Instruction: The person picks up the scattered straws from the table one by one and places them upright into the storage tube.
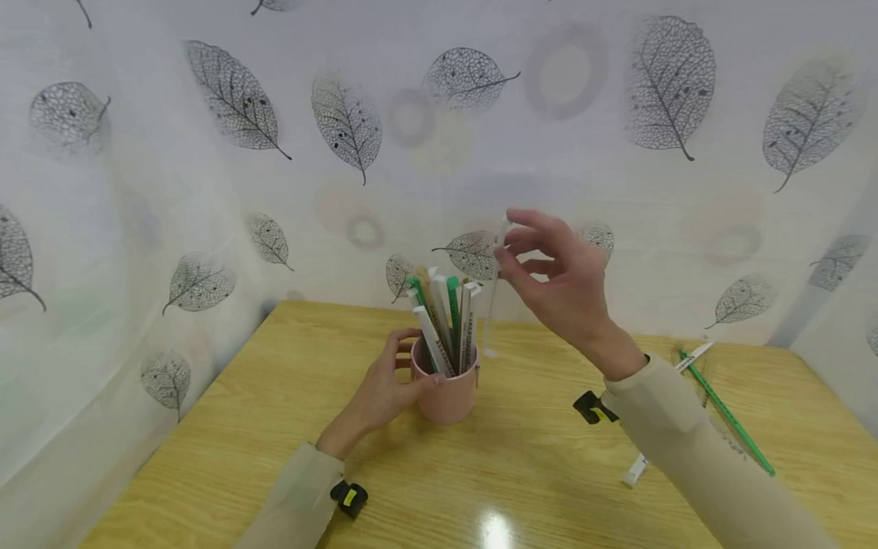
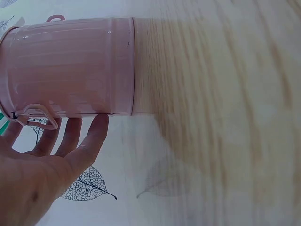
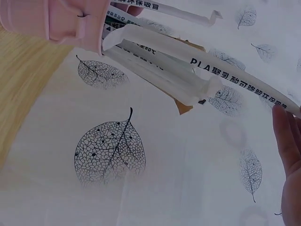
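A small pink bucket (image 1: 447,400) with side handles stands upright on the table. My left hand (image 1: 380,389) holds it from the left, thumb at the front of the rim and fingers round the far side; in the left wrist view those fingers (image 2: 96,134) lie along its wall. Several paper-wrapped straws (image 1: 430,335), white, green and brown, stick up out of the bucket. Above and to its right, my right hand (image 1: 565,282) pinches a white wrapped straw (image 3: 225,70) near its upper end. That straw hangs down, its lower end beside the bucket's rim in the head view.
On the right of the wooden table (image 1: 542,473) lie a green straw (image 1: 730,415) and a white wrapped straw (image 1: 634,471), partly behind my right forearm. A pale curtain (image 1: 439,183) with leaf prints hangs along the table's back edge. Black wrist cameras sit on both wrists.
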`<state>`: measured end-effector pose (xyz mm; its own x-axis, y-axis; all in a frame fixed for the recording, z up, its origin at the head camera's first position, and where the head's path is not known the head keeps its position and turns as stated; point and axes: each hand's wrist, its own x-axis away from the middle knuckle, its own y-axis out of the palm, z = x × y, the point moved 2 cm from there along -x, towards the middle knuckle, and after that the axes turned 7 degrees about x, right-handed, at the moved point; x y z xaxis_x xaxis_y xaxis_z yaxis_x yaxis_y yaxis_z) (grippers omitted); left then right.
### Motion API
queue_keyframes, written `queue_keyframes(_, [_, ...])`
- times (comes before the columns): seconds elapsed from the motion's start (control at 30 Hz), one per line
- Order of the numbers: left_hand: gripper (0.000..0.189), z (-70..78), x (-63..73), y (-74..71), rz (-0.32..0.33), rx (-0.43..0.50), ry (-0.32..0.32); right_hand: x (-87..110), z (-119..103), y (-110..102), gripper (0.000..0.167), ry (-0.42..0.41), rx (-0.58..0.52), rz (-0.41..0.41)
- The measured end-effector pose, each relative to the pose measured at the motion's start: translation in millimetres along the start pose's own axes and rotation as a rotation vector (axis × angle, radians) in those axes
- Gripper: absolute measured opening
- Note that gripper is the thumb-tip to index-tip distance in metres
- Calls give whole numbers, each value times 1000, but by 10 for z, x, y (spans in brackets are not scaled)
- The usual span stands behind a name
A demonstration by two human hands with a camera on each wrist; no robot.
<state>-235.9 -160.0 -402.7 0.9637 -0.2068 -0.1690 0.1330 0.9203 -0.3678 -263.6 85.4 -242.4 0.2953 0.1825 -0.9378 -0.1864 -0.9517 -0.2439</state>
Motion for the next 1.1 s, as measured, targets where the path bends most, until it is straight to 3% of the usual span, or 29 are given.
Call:
queue_keyframes(0.23, [75,-8,-10,-7,-4,-1,1,112,24,143,42,-9,19,0])
queue_keyframes(0.57, [75,6,-22,-7,13,-8,9,411,133,266,43,-15,99,-139])
queue_keyframes(0.83, [75,14,-18,-4,10,-5,-8,640,179,331,39,37,76,-277])
queue_keyframes(1.1, [74,-6,-9,-1,8,4,-3,797,195,343,42,77,87,-329])
